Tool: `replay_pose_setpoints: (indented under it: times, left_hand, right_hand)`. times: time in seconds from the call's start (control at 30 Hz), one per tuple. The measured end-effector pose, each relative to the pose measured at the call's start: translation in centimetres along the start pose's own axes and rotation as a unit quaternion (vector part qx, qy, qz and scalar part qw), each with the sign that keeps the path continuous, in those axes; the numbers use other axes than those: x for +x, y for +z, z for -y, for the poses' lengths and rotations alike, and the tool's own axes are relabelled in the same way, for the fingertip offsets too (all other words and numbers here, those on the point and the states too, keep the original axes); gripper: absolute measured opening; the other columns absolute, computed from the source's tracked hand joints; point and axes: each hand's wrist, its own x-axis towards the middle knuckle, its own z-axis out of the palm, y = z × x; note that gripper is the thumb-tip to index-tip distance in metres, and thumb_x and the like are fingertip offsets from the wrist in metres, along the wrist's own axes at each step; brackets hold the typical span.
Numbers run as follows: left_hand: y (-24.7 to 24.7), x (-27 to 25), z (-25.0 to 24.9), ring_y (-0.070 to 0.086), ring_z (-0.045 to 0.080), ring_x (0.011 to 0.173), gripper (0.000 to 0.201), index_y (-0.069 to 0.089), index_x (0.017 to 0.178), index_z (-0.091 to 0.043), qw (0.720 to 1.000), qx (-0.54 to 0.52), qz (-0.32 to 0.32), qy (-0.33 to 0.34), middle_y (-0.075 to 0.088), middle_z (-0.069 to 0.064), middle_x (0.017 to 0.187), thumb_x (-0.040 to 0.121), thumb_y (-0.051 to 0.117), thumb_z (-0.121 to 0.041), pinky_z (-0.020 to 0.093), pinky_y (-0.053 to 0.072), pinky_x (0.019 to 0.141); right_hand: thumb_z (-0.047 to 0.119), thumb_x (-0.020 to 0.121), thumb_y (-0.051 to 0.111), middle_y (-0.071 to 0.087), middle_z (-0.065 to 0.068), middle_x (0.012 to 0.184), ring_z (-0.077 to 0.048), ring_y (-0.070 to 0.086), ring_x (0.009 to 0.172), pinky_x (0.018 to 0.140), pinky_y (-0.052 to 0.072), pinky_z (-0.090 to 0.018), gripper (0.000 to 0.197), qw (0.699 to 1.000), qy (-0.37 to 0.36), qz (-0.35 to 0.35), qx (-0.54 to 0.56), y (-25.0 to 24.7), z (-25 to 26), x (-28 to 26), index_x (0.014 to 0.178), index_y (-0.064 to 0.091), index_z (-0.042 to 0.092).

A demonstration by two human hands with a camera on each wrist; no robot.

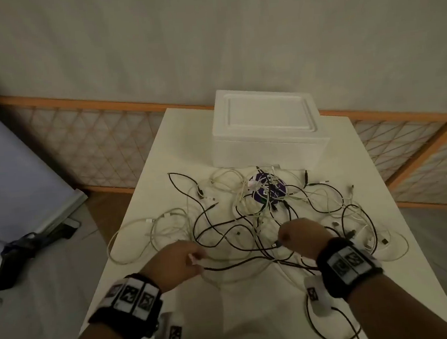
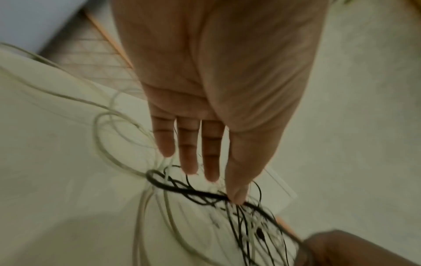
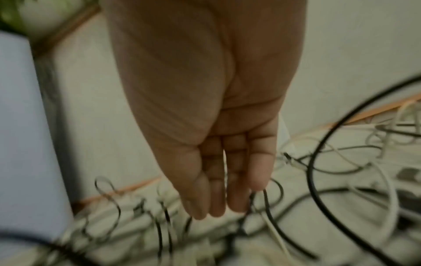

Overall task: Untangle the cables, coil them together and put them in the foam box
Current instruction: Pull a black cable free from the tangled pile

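I see the cables [image 1: 260, 214] spread in a loose tangle of black and white loops across the middle of the white table [image 1: 149, 191], with plug ends sticking out here and there. The foam box [image 1: 267, 128] sits at the table's far edge, just beyond the tangle, with its lid on. A purple item [image 1: 268, 190] lies under the cables just in front of the box; I cannot make out what it is.

My left hand [image 1: 175, 264] is at the near left of the tangle. From the head view it pinches a white plug end at its fingertips, and a black cable runs off to the right from the same spot. In the left wrist view the thumb [image 2: 237, 196] presses a black cable at the tip while the other fingers [image 2: 189, 158] stretch out straight over a knot of black and white loops.

My right hand [image 1: 301, 236] is at the near middle of the tangle, to the right of the left one. From the head view it holds a small dark plug end between thumb and fingers. The right wrist view is blurred; there the fingers [image 3: 237, 189] lie long and close together, with a black cable touching their tips.

Both wrists wear black bands with printed markers [image 1: 349, 263]. Off the table to the left, a dark object [image 1: 28, 249] lies on the floor beside a pale blue surface [image 1: 11, 170]. A wood-framed lattice panel [image 1: 94, 142] runs along the wall behind the table.
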Motion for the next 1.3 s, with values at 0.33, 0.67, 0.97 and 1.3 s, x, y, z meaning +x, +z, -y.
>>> replay_pose_setpoints:
  times: [0.33, 0.67, 0.97, 1.3]
  left_hand:
    - [0.6, 2.8, -2.3, 0.058, 0.014, 0.097, 0.021, 0.06, 0.109, -0.023, 0.98, 0.181, 0.063, 0.06, 0.065, -0.002, 0.107, 0.099, 0.043, -0.029, 0.028, 0.045, 0.083]
    - [-2.4, 5.6, -6.7, 0.058, 0.0, 0.078, 0.031, 0.065, 0.099, -0.027, 0.978, -0.024, -0.094, 0.185, 0.064, -0.016, 0.079, 0.087, 0.045, -0.048, 0.008, 0.04, 0.069]
    - [-3.2, 7.9, -3.1, 0.056, -0.003, 0.076, 0.012, 0.066, 0.096, -0.02, 0.987, 0.049, -0.108, 0.106, 0.059, -0.025, 0.081, 0.096, 0.054, -0.021, 0.022, 0.041, 0.073]
    - [-2.8, 7.3, -10.7, 0.062, 0.022, 0.073, 0.024, 0.069, 0.088, -0.016, 0.937, 0.138, -0.139, 0.288, 0.069, 0.005, 0.081, 0.091, 0.049, -0.029, 0.03, 0.044, 0.062]
  right_hand:
    - [0.036, 0.09, 0.043, 0.064, 0.008, 0.115, -0.015, 0.059, 0.106, 0.089, 0.045, -0.032, 0.032, 0.991, -0.016, -0.13, -0.027, 0.5, 2.4, 1.0, 0.114, 0.063, 0.032]
    - [0.031, 0.09, 0.062, 0.068, 0.008, 0.085, -0.004, 0.059, 0.079, 0.07, 0.042, -0.014, 0.012, 0.945, -0.182, -0.202, 0.184, -9.0, 7.1, -3.1, 0.091, 0.07, 0.022]
    - [0.024, 0.088, 0.064, 0.068, 0.01, 0.078, -0.004, 0.062, 0.073, 0.067, 0.044, -0.012, 0.009, 0.853, -0.101, -0.424, 0.287, -11.9, 3.5, -6.8, 0.082, 0.069, 0.028]
    - [0.032, 0.094, 0.038, 0.06, -0.004, 0.102, -0.026, 0.062, 0.091, 0.075, 0.051, -0.039, 0.029, 0.965, -0.119, -0.228, -0.058, -8.2, 9.4, -3.9, 0.11, 0.057, 0.017]
